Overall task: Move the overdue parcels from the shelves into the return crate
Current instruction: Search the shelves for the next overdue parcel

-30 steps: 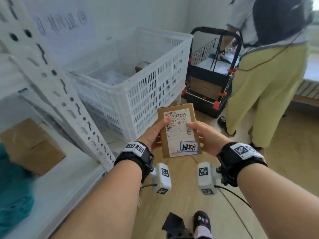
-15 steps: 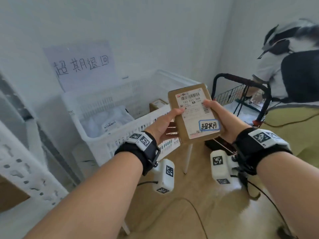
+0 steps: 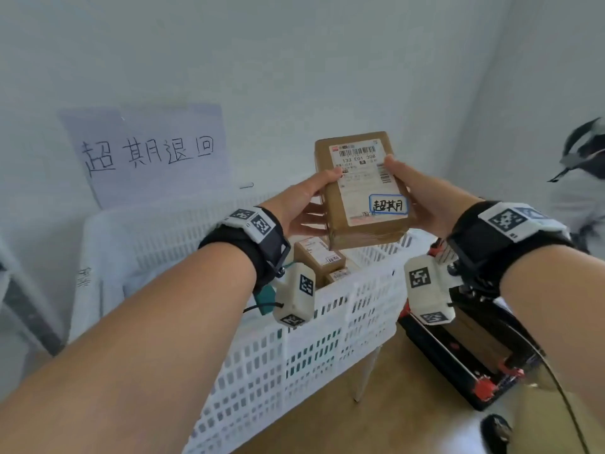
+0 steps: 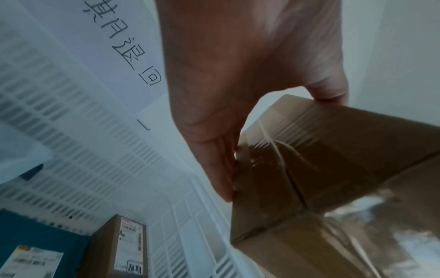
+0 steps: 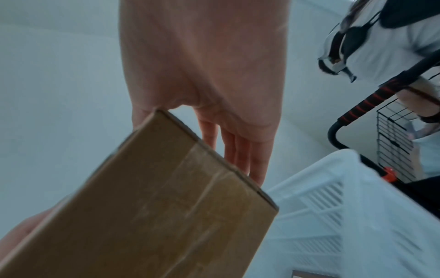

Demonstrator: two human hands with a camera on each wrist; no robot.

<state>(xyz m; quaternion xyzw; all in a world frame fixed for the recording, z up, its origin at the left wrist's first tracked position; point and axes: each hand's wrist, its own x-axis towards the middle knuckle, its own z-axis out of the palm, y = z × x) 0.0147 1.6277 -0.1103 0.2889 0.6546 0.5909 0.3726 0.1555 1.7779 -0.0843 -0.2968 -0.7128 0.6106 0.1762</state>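
Observation:
A brown cardboard parcel (image 3: 352, 221) with a white shipping label and a blue-framed handwritten sticker is held up over the near rim of the white slotted return crate (image 3: 294, 342). My left hand (image 3: 309, 203) grips its left side, thumb on top and fingers beneath. My right hand (image 3: 422, 194) grips the right side the same way. In the left wrist view the fingers (image 4: 221, 169) lie along the taped parcel (image 4: 333, 165). In the right wrist view my right hand (image 5: 214, 84) holds the parcel (image 5: 154, 206) above the crate (image 5: 345, 206).
Inside the crate lie brown boxes (image 3: 319, 257) and a teal parcel (image 4: 35, 242). A handwritten paper sign (image 3: 154, 152) hangs on the wall behind. A black and red trolley (image 3: 465, 365) stands right of the crate, and another person (image 3: 582, 178) is beside it.
Both hands have carried the parcel up and forward from beside the shelf to above the crate's near rim. The shelf has left the view and the crate's inside shows.

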